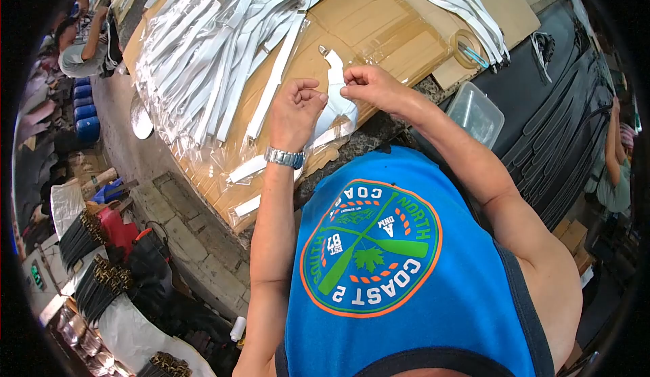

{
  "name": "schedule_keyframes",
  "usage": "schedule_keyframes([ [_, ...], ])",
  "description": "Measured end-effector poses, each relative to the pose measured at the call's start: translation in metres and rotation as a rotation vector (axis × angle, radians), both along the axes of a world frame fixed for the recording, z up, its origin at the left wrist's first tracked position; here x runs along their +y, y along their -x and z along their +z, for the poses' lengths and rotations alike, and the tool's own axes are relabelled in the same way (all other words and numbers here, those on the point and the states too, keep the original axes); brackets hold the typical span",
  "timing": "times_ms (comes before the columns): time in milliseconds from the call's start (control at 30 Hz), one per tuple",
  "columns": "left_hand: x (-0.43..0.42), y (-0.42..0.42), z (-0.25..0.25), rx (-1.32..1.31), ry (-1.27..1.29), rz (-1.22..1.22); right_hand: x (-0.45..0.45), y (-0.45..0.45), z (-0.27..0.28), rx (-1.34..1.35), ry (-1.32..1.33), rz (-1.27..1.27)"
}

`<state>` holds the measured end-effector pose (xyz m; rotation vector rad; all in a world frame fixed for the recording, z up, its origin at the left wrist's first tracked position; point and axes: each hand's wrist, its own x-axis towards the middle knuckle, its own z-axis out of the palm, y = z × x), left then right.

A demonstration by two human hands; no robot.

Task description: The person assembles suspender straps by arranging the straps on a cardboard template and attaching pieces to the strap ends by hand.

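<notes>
A white strap (pixel 334 72) with a metal end piece lies between my hands, its lower part folded over near shiny clear plastic. My right hand (pixel 376 87), to the right of the strap, pinches its edge between thumb and fingers. On the other side my left hand (pixel 298 109), with a metal watch (pixel 284 157) at the wrist, has its fingers curled and thumb and forefinger closed by the strap. What those fingertips hold is too small to tell. Beneath is a cardboard sheet (pixel 379 35), and a big pile of white straps (pixel 210 58) in clear plastic spreads to the left.
At the back right, more white straps (pixel 467 4) lie near a tape roll (pixel 467 44). A clear plastic box (pixel 476 116) stands beside many long black strips (pixel 542 133). Bundles of black straps (pixel 95 289) sit lower left. Another person (pixel 84 55) is at far left; another person's arm (pixel 613 140) shows far right.
</notes>
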<state>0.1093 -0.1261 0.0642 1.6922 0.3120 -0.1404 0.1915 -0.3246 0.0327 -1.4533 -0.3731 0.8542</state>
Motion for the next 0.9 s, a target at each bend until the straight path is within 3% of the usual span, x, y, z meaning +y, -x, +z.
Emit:
schedule_keyframes([
  [167, 0.003, 0.005, 0.000, 0.017, 0.171, -0.017, 0.001, 0.002, 0.002, 0.083, -0.028, -0.062],
  [367, 0.010, 0.011, 0.010, 0.176, 0.131, -0.091, 0.000, -0.002, -0.002, 0.048, -0.044, -0.031],
  [633, 0.009, 0.011, 0.009, 0.118, 0.032, -0.082, 0.002, -0.001, 0.005, 0.014, -0.066, -0.059],
  [767, 0.009, 0.008, 0.010, 0.139, -0.056, -0.095, 0.001, -0.003, 0.002, -0.028, -0.026, 0.053],
  [900, 0.007, 0.007, 0.006, 0.128, 0.005, -0.070, 0.000, -0.001, 0.012, -0.019, -0.029, 0.050],
])
